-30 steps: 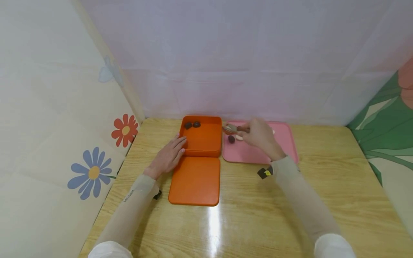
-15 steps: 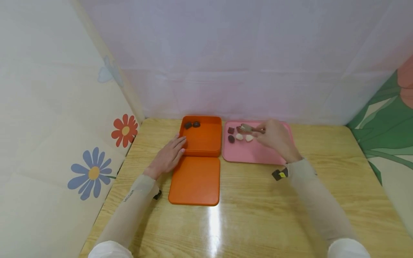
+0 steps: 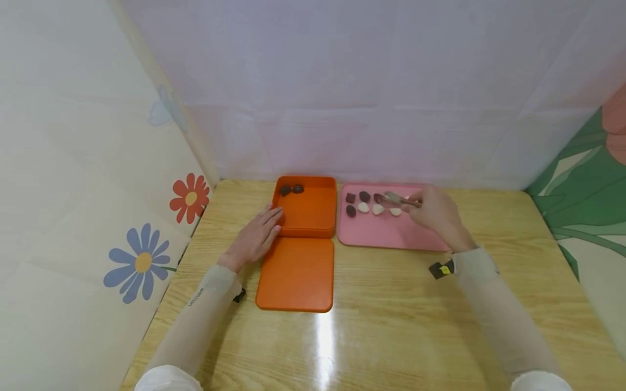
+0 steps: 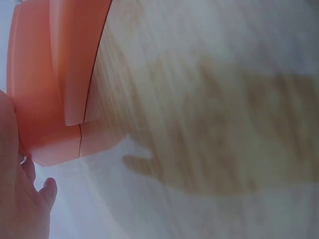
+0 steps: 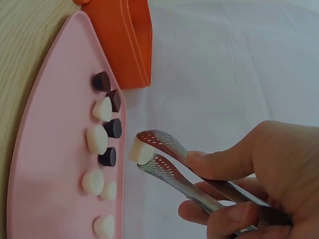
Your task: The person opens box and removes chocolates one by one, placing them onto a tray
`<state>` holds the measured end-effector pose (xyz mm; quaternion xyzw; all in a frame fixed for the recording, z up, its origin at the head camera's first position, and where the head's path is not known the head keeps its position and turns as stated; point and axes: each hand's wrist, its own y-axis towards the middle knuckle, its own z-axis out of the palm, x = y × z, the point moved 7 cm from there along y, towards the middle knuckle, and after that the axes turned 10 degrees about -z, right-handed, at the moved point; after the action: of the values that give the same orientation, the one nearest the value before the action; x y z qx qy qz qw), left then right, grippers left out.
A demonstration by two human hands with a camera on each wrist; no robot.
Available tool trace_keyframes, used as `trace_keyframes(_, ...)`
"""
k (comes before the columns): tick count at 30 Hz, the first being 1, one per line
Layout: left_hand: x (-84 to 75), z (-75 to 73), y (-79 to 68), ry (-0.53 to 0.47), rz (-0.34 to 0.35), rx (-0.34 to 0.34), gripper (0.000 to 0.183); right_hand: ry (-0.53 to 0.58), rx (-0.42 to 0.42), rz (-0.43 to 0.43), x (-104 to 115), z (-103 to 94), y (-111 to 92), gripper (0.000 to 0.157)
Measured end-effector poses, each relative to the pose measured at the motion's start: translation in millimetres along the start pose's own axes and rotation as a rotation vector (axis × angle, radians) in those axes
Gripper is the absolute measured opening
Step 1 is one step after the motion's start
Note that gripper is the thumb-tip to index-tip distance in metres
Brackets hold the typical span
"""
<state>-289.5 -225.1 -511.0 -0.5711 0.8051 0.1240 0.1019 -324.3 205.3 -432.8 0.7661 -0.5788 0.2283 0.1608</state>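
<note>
My left hand [image 3: 251, 239] rests with extended fingers on the left side of the orange box [image 3: 308, 232]. Two dark chocolates [image 3: 291, 189] lie at the box's back left. My right hand [image 3: 437, 214] holds small metal tongs [image 3: 402, 200] over the pink tray [image 3: 371, 234]. Between the perforated tong tips is a white chocolate [image 5: 142, 151], seen in the right wrist view. Beneath, dark chocolates [image 3: 351, 210] and white chocolates [image 3: 363, 207] sit in rows on the tray. Tongs and hand hide part of the back row in the head view.
A flat orange lid [image 3: 295, 277] lies on the wooden table [image 3: 391, 326] in front of the box. The tray stands just right of the box. A pale cloth wall [image 3: 371, 108] rises behind the table's back edge.
My right hand has carried the tongs rightward across the tray, from beside the box, uncovering chocolates on the tray's left. My left hand has stayed on the box.
</note>
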Motion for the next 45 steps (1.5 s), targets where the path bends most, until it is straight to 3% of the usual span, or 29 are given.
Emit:
trace_keyframes(18, 0.0, 1.3, -0.8, -0.005, 0.006, -0.001, 0.054, -0.019, -0.033, 0.027, -43, -4.4, -19, 0.036)
trace_keyframes(36, -0.1, 1.0, -0.7, 0.0, -0.001, 0.011, 0.055, -0.084, -0.015, 0.079, -61, 5.0, -26, 0.031)
trace_keyframes(45, 1.0, 0.3, -0.1, 0.006, 0.005, 0.005, 0.055, -0.13, -0.065, 0.057, -63, 4.4, -25, 0.038)
